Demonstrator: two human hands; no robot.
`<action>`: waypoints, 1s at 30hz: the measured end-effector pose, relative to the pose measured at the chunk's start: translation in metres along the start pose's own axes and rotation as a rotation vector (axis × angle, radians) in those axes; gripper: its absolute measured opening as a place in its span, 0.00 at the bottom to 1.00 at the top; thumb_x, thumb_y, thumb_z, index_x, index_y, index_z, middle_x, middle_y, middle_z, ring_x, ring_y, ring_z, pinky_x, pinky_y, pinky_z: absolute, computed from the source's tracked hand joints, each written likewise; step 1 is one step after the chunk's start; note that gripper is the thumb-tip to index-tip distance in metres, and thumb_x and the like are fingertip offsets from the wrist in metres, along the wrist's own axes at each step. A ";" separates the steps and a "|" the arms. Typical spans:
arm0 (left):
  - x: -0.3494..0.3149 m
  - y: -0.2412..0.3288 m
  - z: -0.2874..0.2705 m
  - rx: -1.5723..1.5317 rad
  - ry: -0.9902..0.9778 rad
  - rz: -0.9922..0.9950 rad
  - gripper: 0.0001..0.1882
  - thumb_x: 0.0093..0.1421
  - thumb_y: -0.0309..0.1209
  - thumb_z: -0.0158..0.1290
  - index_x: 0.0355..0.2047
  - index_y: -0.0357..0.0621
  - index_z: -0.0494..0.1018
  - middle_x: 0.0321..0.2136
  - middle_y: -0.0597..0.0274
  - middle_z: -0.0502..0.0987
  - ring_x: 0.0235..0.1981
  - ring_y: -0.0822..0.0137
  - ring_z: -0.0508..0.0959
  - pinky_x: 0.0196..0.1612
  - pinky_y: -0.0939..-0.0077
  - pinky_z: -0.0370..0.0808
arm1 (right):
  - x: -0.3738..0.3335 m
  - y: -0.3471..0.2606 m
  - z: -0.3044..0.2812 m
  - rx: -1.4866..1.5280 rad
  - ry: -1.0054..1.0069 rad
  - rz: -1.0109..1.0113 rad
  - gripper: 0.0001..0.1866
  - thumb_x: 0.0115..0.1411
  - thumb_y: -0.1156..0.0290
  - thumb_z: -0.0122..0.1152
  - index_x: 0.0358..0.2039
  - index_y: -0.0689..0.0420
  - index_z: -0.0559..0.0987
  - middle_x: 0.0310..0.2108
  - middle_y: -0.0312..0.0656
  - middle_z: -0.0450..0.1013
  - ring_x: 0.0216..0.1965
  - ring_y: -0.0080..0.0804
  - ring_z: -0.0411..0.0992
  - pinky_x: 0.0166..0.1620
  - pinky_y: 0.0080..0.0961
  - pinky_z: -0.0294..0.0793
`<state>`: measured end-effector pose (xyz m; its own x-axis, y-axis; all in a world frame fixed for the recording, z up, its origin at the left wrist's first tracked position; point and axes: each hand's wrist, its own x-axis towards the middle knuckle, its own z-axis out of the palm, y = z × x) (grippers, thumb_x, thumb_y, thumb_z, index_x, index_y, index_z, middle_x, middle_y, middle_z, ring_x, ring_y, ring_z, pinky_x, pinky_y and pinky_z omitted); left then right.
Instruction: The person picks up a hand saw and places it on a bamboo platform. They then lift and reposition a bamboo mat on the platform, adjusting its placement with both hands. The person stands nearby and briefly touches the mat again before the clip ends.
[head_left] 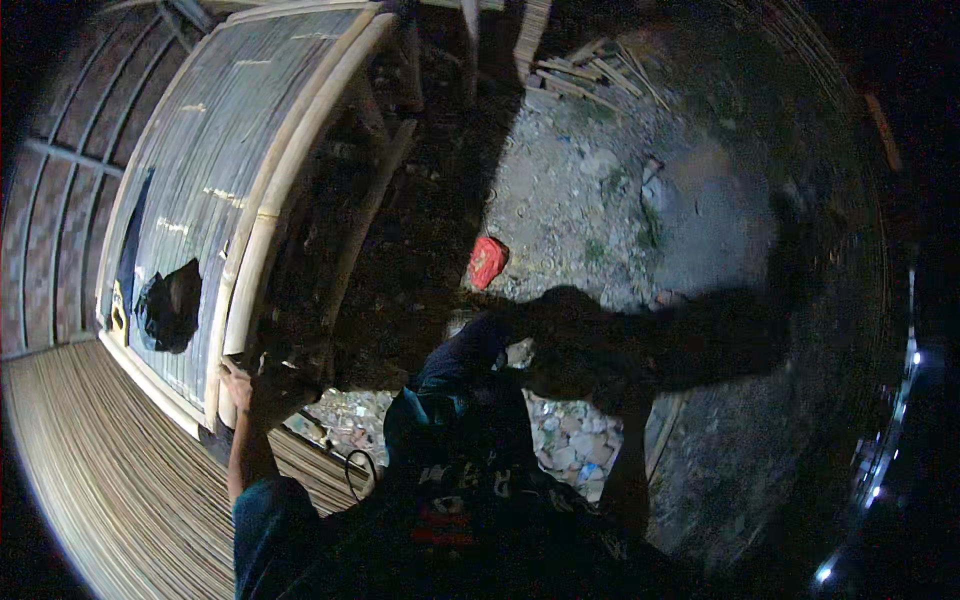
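At the near right corner of a slatted bamboo platform (215, 150), my left hand (240, 385) is closed over the end of its bamboo edge pole (245, 270). Deep shade covers the side of that hand away from the pole, so some fingers are hard to make out. My right forearm (628, 470) hangs low at my right side. The hand below it merges with a dark shadow, and its fingers cannot be seen. A crumpled black plastic bag (170, 305) lies on the platform, not far from my left hand.
On the ground ahead lies a crumpled red packet (488, 262). Broken rubble (575, 440) surrounds my feet. Split wood pieces (600, 75) are heaped farther off. A slatted bamboo surface (90, 450) spreads at the lower left, and a leaning pole (370, 220) stands in shade beside the platform.
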<state>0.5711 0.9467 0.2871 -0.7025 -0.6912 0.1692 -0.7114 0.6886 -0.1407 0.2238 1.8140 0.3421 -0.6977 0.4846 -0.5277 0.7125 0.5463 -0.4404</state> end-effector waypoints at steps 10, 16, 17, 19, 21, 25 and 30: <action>-0.010 0.048 0.002 0.442 0.076 -0.298 0.37 0.63 0.40 0.46 0.65 0.24 0.52 0.57 0.20 0.62 0.58 0.27 0.65 0.55 0.35 0.70 | 0.099 -0.058 -0.008 -0.357 -0.330 -0.060 0.47 0.54 0.37 0.61 0.67 0.53 0.64 0.64 0.57 0.63 0.62 0.56 0.65 0.59 0.50 0.68; 0.039 0.238 -0.030 -0.113 -0.130 -0.788 0.55 0.52 0.63 0.60 0.63 0.27 0.58 0.53 0.25 0.68 0.54 0.28 0.68 0.56 0.39 0.68 | 0.182 -0.156 -0.039 -0.330 -0.202 -0.149 0.49 0.53 0.36 0.63 0.67 0.52 0.63 0.64 0.58 0.63 0.62 0.57 0.65 0.59 0.50 0.68; 0.023 0.275 -0.035 -0.171 -0.110 -0.760 0.54 0.53 0.62 0.60 0.64 0.28 0.57 0.55 0.23 0.66 0.57 0.27 0.66 0.58 0.42 0.67 | 0.193 -0.181 -0.041 -0.322 -0.211 -0.171 0.49 0.53 0.36 0.63 0.67 0.52 0.63 0.64 0.58 0.63 0.62 0.57 0.65 0.59 0.50 0.68; -0.020 0.331 -0.012 -0.278 0.047 -0.485 0.50 0.54 0.59 0.61 0.63 0.28 0.61 0.61 0.24 0.62 0.62 0.23 0.60 0.63 0.42 0.63 | 0.210 -0.226 -0.040 -0.310 -0.271 -0.218 0.50 0.52 0.35 0.64 0.68 0.52 0.63 0.64 0.58 0.63 0.62 0.57 0.65 0.59 0.50 0.68; -0.006 0.499 -0.037 -0.569 -0.158 -0.630 0.46 0.55 0.56 0.60 0.59 0.26 0.65 0.65 0.28 0.56 0.64 0.20 0.55 0.66 0.40 0.57 | 0.231 -0.246 -0.042 -0.274 -0.210 -0.238 0.50 0.52 0.35 0.64 0.68 0.52 0.63 0.64 0.58 0.63 0.62 0.57 0.65 0.58 0.50 0.69; -0.050 0.662 -0.071 -0.695 -0.509 -0.656 0.47 0.52 0.54 0.62 0.64 0.35 0.62 0.55 0.30 0.70 0.62 0.31 0.63 0.67 0.45 0.58 | 0.273 -0.298 -0.036 -0.193 -0.227 -0.305 0.51 0.51 0.34 0.65 0.68 0.52 0.63 0.64 0.58 0.63 0.62 0.57 0.65 0.58 0.50 0.69; -0.086 0.671 -0.086 -0.978 -1.092 -0.881 0.39 0.54 0.52 0.62 0.57 0.36 0.70 0.47 0.43 0.80 0.50 0.49 0.79 0.53 0.56 0.75 | 0.324 -0.370 -0.021 -0.552 -0.295 -0.539 0.54 0.50 0.32 0.66 0.69 0.51 0.61 0.64 0.58 0.63 0.61 0.57 0.66 0.58 0.50 0.69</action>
<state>0.1558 1.4875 0.2622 -0.1153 -0.4385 -0.8913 -0.8784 -0.3739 0.2976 -0.2673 1.7835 0.3496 -0.8303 -0.0968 -0.5488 0.0932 0.9468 -0.3079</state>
